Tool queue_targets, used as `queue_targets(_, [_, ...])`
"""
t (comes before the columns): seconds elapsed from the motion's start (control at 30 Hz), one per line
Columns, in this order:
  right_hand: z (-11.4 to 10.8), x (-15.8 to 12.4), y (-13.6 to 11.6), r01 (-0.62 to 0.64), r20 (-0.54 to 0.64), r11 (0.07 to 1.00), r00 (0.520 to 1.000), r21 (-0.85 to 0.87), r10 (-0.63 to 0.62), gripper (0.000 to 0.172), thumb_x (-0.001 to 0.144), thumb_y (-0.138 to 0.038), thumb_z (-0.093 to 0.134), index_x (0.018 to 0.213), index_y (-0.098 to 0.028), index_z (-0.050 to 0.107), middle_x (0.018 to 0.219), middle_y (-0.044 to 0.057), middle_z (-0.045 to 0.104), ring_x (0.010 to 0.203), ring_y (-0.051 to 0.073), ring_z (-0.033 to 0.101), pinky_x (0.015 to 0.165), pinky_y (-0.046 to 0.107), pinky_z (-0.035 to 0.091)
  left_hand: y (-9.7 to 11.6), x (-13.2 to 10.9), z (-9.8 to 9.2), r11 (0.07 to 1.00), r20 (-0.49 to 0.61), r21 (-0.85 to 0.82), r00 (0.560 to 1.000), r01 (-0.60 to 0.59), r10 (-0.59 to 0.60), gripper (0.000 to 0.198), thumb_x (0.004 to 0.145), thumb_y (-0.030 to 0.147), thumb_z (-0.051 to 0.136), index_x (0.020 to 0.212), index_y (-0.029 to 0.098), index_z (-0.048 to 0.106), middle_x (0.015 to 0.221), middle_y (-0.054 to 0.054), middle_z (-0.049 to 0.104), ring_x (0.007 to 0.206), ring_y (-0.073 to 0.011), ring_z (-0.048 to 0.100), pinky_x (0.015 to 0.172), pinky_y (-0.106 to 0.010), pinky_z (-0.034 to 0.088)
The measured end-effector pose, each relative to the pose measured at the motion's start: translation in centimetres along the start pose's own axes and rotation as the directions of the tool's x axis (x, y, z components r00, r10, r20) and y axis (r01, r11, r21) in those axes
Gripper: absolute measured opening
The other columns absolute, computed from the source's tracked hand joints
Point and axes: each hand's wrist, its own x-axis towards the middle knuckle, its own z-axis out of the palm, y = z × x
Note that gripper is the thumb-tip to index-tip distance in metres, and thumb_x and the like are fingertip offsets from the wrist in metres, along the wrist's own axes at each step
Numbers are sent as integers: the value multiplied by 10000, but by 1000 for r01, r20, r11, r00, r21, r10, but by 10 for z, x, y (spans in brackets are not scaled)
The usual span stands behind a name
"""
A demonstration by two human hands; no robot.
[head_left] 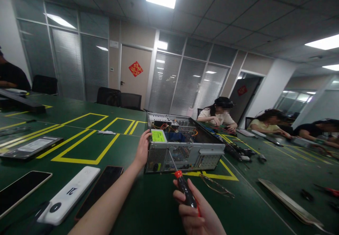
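An opened desktop computer case lies on its side on the green table, its rear panel facing me. Inside it are cables and a power supply with a yellow-green label. My left hand rests against the case's left rear corner, beside the power supply; its fingers lie along the edge. My right hand is wrapped round the black and red handle of a screwdriver. The screwdriver's shaft points up at the rear panel, close to the vent holes. Whether its tip touches a screw is too small to tell.
Glasses lie just right of the case. At left are a white power bank, a dark phone, a white-edged phone and a hard drive. A metal side panel lies at right. Several people sit around the table.
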Motion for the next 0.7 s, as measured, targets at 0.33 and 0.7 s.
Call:
queue_targets(0.33, [13,-7,6,66,79,981,996,-184,-52,539,626,-92,719,1145,-171,602,1112,96,702,768,148,656,602,214,492,1,-1,0,1000,-2,-2,1000,24,-24,423,995,455,263,1195,239,566,1411,-89,491,1336,-220,453,1148,-453,340])
queue_targets(0.7, [6,-3,11,237,57,949,971,-210,-230,586,675,-399,841,1137,-99,638,715,20,682,511,51,542,476,150,412,1,0,0,1000,-11,-8,1000,13,-13,408,993,433,276,1184,247,586,1402,-78,510,1329,-225,466,1142,-447,355])
